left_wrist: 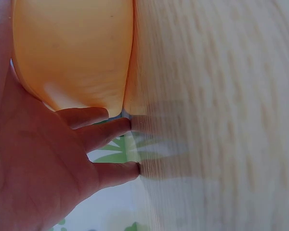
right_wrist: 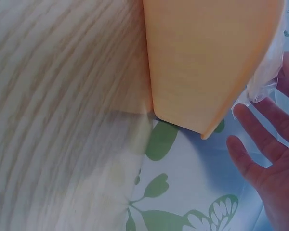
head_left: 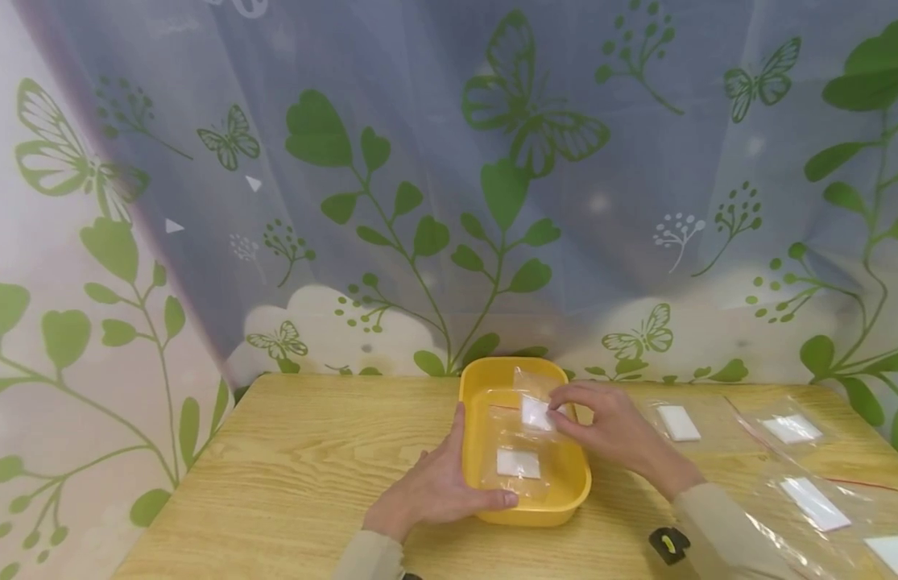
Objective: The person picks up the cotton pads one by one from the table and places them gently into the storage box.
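Note:
A yellow plastic tub (head_left: 517,515) stands on the wooden table near the back wall. Along its left side lies my left hand (head_left: 441,487), thumb over the near rim and fingers against the outer wall. My right hand (head_left: 601,423) pinches a clear plastic bag (head_left: 533,383) holding a white rectangular piece, above the far right part of the tub. Inside the tub sits another clear bag (head_left: 517,483) with a white piece. In the right wrist view, part of the pinched bag (right_wrist: 265,86) shows past the rim; the tub wall hides the rest.
Several more clear bags with white pieces lie on the right, including one near the back (head_left: 678,423) and one closer (head_left: 814,503). A small black object (head_left: 669,545) with a yellow mark is by the right sleeve. A patterned curtain (head_left: 420,201) hangs behind the table (head_left: 311,451).

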Motion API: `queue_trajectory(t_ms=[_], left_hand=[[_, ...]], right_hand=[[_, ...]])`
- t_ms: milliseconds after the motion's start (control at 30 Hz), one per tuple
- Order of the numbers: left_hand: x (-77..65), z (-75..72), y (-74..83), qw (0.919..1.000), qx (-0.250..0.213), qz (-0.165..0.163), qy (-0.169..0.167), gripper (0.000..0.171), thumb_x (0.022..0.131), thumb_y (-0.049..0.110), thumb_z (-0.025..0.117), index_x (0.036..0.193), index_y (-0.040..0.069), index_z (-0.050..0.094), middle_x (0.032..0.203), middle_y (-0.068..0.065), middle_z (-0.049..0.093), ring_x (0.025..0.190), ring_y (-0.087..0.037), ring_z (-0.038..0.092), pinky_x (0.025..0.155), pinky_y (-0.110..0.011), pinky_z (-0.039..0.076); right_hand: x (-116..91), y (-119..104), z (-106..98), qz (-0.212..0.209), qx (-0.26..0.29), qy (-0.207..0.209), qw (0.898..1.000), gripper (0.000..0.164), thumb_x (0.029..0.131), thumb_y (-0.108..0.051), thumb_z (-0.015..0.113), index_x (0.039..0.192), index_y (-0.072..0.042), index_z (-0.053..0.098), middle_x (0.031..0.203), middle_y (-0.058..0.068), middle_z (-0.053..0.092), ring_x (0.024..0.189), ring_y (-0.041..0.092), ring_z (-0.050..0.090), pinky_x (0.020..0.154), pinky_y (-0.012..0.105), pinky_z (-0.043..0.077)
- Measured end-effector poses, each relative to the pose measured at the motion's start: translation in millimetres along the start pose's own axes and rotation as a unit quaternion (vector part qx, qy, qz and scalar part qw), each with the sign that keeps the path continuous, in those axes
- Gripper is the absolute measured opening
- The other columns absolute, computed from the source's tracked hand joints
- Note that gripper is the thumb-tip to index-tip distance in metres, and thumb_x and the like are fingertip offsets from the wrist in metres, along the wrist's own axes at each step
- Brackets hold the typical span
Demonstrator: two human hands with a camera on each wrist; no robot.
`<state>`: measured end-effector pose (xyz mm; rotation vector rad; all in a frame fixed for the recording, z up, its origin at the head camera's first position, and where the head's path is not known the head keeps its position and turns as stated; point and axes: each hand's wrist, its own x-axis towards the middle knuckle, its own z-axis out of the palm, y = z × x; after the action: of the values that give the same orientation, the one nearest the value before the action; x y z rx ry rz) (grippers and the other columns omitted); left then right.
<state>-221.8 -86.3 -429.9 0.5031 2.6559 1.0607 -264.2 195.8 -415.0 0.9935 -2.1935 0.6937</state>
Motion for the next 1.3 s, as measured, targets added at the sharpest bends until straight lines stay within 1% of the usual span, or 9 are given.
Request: queue_trajectory(t_ms=[200, 400, 600, 733, 900, 1000, 1300], left_hand=[[1.0, 0.7, -1.4, 1.0, 0.004, 0.0, 0.001, 0.139, 0.075, 0.074, 0.075, 0.164, 0.018, -0.015, 0.171, -0.017, 0.02, 0.151, -0.04, 0.037, 0.125, -0.069, 0.017], [2.1, 0.3, -2.0, 1.0, 0.005, 0.001, -0.002, 0.137, 0.076, 0.072, 0.075, 0.164, 0.018, -0.015, 0.171, -0.016, 0.02, 0.152, -0.038, 0.035, 0.125, -0.069, 0.016], [2.5, 0.1, -1.9, 0.9999, 0.003, -0.007, -0.008, 0.137, 0.076, 0.073, 0.075, 0.164, 0.019, -0.015, 0.172, -0.014, 0.018, 0.153, -0.037, 0.033, 0.126, -0.068, 0.015], [2.6, 0.1, -1.9, 0.9999, 0.002, -0.009, -0.009, 0.137, 0.076, 0.073, 0.075, 0.164, 0.019, -0.015, 0.172, -0.014, 0.018, 0.153, -0.038, 0.033, 0.125, -0.068, 0.015], [1.7, 0.0, -1.1, 1.0, 0.001, -0.004, -0.009, 0.137, 0.076, 0.072, 0.075, 0.164, 0.019, -0.016, 0.172, -0.014, 0.018, 0.152, -0.039, 0.035, 0.124, -0.069, 0.017], [1.5, -0.1, -0.8, 1.0, 0.002, -0.002, -0.009, 0.137, 0.076, 0.072, 0.075, 0.164, 0.019, -0.016, 0.171, -0.015, 0.019, 0.152, -0.039, 0.036, 0.124, -0.069, 0.018], [1.8, 0.0, -1.8, 0.9999, 0.003, -0.007, -0.01, 0.137, 0.076, 0.073, 0.075, 0.164, 0.02, -0.015, 0.171, -0.015, 0.02, 0.151, -0.041, 0.036, 0.125, -0.069, 0.017]], right_hand=[[3, 3, 9, -0.003, -0.007, -0.006, 1.0, 0.02, 0.077, -0.004, 0.084, 0.091, -0.016, 0.077, 0.097, 0.001, 0.079, 0.088, 0.018, 0.074, 0.079, 0.039, 0.063], [4, 8, 17, -0.007, -0.012, -0.012, 1.0, 0.015, 0.08, -0.008, 0.083, 0.09, -0.016, 0.076, 0.097, 0.0, 0.079, 0.088, 0.017, 0.074, 0.079, 0.037, 0.063], [4, 10, 22, -0.015, -0.032, -0.007, 0.999, 0.016, 0.078, -0.007, 0.085, 0.087, -0.016, 0.075, 0.093, -0.002, 0.078, 0.085, 0.016, 0.074, 0.076, 0.036, 0.063], [5, 10, 24, -0.014, -0.052, -0.007, 0.998, 0.016, 0.077, -0.01, 0.086, 0.085, -0.016, 0.074, 0.091, -0.002, 0.077, 0.083, 0.016, 0.073, 0.074, 0.036, 0.063], [4, 9, 26, -0.001, -0.063, -0.022, 0.998, 0.014, 0.078, -0.011, 0.086, 0.084, -0.017, 0.074, 0.092, -0.001, 0.078, 0.084, 0.017, 0.074, 0.076, 0.037, 0.063], [3, 10, 27, -0.002, -0.067, -0.026, 0.997, 0.013, 0.078, -0.012, 0.086, 0.084, -0.016, 0.075, 0.092, -0.001, 0.078, 0.084, 0.018, 0.074, 0.076, 0.038, 0.063], [4, 9, 26, 0.002, -0.059, -0.026, 0.998, 0.013, 0.079, -0.012, 0.086, 0.085, -0.015, 0.075, 0.092, -0.001, 0.078, 0.085, 0.019, 0.074, 0.076, 0.038, 0.063]])
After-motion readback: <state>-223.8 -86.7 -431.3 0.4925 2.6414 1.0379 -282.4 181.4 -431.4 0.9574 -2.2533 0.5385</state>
